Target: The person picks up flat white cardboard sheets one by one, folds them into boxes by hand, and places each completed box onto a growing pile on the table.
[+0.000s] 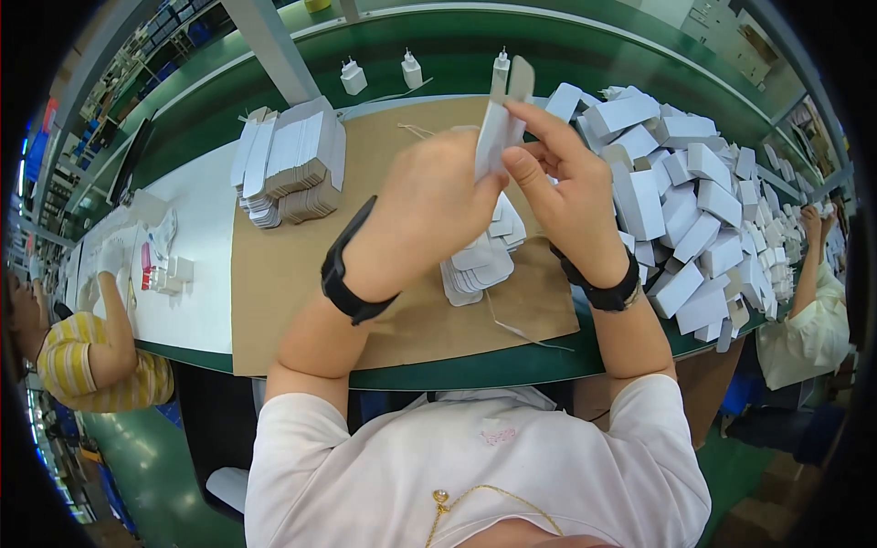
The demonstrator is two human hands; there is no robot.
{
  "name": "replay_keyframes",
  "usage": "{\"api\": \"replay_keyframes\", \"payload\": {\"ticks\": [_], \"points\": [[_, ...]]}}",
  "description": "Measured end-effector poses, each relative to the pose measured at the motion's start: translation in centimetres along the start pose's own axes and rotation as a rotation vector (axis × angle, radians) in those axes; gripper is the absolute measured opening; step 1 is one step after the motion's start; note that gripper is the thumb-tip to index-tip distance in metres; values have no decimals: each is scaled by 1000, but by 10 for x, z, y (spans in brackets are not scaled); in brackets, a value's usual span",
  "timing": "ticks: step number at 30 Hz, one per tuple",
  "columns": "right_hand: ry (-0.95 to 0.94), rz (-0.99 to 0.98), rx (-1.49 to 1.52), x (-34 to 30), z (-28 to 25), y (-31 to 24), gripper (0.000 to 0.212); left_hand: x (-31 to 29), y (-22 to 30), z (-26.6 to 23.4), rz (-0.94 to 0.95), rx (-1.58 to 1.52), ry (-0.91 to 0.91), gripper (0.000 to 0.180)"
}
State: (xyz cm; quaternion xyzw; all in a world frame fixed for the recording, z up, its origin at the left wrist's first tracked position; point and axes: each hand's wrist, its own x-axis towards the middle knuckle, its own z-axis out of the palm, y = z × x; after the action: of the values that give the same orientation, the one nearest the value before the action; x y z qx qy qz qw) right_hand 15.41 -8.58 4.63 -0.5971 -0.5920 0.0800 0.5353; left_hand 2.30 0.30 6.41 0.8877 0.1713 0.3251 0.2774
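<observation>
Above the middle of the table, my left hand (429,196) is closed round a small white carton (494,137), its grey-brown inner flaps standing up at the far end. My right hand (580,196) pinches the same carton's right side between thumb and index finger. Beneath my hands lies a loose stack of flat white cartons (477,265), partly covered by the wrists. It rests on a brown cardboard sheet (301,292) spread over the table. My left fingers are mostly hidden behind the back of that hand.
Flat cartons (288,160) stand bundled at the far left. A large heap of folded white cartons (681,201) covers the right. Several white plug adapters (353,77) stand along the back. A loose string (525,336) lies near the front edge. Other people sit on both sides.
</observation>
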Motion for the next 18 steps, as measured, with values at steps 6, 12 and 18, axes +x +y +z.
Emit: {"api": "replay_keyframes", "payload": {"ticks": [6,12,18], "points": [[-7,54,215,2,-18,10,24,-4,-27,21,238,-144,13,42],[219,-70,356,-3,-1,-1,17,-2,-21,22,11,-749,-98,77],[94,54,627,-4,11,5,25,0,-29,23,65,-876,-124,68]]}}
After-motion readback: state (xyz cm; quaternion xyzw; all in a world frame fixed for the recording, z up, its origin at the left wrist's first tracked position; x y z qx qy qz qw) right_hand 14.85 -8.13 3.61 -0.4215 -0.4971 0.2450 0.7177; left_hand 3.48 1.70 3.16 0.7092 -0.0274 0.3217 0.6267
